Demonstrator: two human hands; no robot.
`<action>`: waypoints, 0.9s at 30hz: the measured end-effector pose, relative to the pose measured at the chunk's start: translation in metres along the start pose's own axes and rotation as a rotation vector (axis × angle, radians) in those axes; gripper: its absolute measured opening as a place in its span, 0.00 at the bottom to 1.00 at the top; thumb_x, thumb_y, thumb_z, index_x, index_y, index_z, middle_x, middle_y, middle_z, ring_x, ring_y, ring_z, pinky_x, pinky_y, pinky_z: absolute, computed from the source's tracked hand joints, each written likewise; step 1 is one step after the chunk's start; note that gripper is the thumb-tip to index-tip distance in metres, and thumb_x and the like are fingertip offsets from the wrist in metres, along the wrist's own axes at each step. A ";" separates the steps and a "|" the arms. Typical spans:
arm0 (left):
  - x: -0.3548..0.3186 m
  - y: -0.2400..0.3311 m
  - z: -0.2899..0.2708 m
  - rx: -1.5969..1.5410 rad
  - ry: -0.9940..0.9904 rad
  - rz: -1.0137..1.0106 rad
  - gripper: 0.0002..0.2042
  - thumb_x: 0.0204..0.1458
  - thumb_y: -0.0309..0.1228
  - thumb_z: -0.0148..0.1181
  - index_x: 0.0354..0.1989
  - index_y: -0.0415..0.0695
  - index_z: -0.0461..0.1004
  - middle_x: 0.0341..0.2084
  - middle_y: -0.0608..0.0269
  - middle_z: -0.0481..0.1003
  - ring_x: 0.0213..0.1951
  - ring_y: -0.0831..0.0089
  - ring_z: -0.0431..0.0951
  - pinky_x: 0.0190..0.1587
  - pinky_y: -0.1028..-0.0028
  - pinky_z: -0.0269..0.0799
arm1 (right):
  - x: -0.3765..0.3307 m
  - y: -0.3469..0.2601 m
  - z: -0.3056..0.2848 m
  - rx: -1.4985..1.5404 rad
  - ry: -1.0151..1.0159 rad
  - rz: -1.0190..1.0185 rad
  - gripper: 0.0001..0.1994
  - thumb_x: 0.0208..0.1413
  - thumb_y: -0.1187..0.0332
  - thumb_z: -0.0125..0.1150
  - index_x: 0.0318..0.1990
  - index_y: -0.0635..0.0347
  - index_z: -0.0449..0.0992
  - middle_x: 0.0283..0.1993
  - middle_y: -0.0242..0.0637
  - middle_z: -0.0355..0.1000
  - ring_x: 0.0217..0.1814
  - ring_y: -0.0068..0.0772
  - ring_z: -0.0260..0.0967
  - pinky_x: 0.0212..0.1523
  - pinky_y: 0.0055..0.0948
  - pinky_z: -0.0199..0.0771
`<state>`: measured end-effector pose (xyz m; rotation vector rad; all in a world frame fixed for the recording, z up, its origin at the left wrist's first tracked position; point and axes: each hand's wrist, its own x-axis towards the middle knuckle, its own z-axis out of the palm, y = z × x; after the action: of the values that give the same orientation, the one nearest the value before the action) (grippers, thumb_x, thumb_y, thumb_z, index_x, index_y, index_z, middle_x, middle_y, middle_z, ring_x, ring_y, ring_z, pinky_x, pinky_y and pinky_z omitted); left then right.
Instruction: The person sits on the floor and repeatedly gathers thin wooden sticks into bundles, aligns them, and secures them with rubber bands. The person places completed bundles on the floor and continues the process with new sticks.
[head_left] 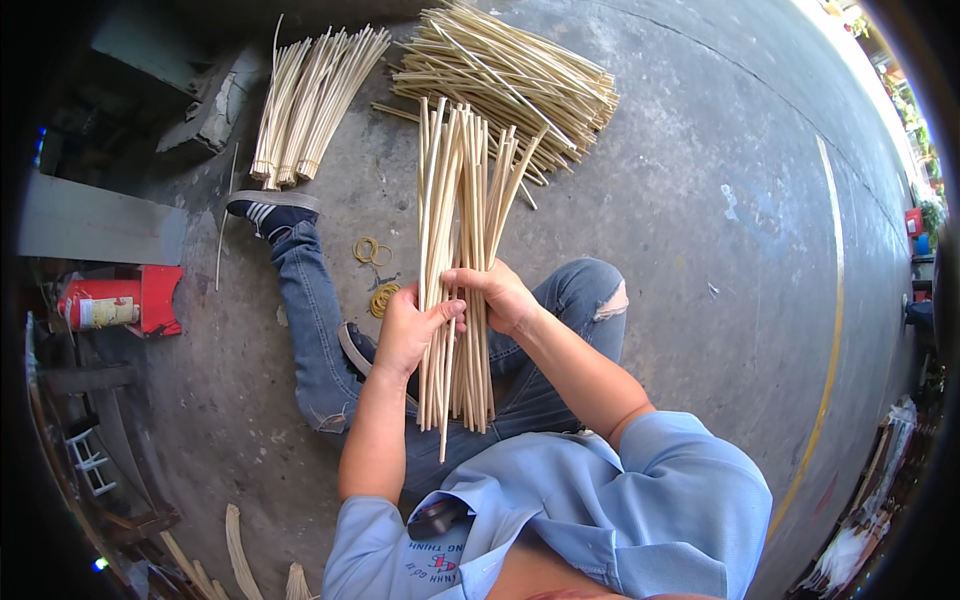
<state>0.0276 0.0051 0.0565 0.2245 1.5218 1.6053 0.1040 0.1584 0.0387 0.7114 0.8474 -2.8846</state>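
Observation:
Upright over my lap is a loose bundle of thin pale wooden sticks (437,220), its upper ends fanned apart. My left hand (405,332) wraps the left part of the bundle, thumb across the front. From the right, my right hand (500,294) grips the other sticks, its thumb reaching over toward the left group. One stick hangs lower than the others at the bottom. Several yellow rubber bands (384,299) lie on the floor just left of the sticks, with a few more (366,250) above them.
Beyond my hands, a big loose pile of sticks (510,80) lies on the concrete floor (720,290). Tied stick bundles (308,110) rest by my outstretched foot. A red fire extinguisher (105,303) is at the left. More sticks (240,550) lie at the lower left.

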 end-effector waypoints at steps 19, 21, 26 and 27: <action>0.014 0.005 -0.011 -0.074 0.013 -0.101 0.12 0.60 0.33 0.67 0.45 0.40 0.74 0.35 0.61 0.79 0.32 0.71 0.83 0.28 0.71 0.85 | 0.014 -0.002 -0.018 -0.046 0.040 -0.047 0.11 0.56 0.72 0.63 0.45 0.67 0.75 0.39 0.41 0.76 0.38 0.34 0.77 0.38 0.35 0.82; 0.012 0.004 -0.012 -0.075 0.018 -0.096 0.12 0.61 0.33 0.67 0.46 0.40 0.75 0.34 0.61 0.79 0.32 0.72 0.83 0.29 0.72 0.84 | 0.011 -0.004 -0.017 -0.049 -0.005 -0.010 0.10 0.56 0.72 0.62 0.43 0.66 0.74 0.39 0.40 0.75 0.41 0.33 0.76 0.44 0.35 0.80; 0.014 0.002 -0.014 -0.050 -0.031 -0.047 0.14 0.62 0.34 0.65 0.51 0.40 0.77 0.36 0.62 0.81 0.34 0.74 0.83 0.31 0.74 0.83 | 0.012 0.005 -0.021 0.021 0.019 -0.079 0.08 0.58 0.72 0.60 0.43 0.65 0.75 0.41 0.40 0.76 0.43 0.34 0.76 0.46 0.34 0.79; 0.013 0.003 -0.013 -0.055 -0.043 -0.050 0.15 0.62 0.34 0.65 0.52 0.40 0.76 0.36 0.62 0.81 0.35 0.74 0.83 0.31 0.74 0.83 | 0.012 0.005 -0.022 0.042 0.011 -0.079 0.09 0.58 0.72 0.59 0.44 0.65 0.75 0.41 0.41 0.76 0.43 0.34 0.77 0.46 0.34 0.79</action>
<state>0.0099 0.0059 0.0505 0.1882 1.4379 1.5902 0.1031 0.1665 0.0145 0.7138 0.8374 -2.9787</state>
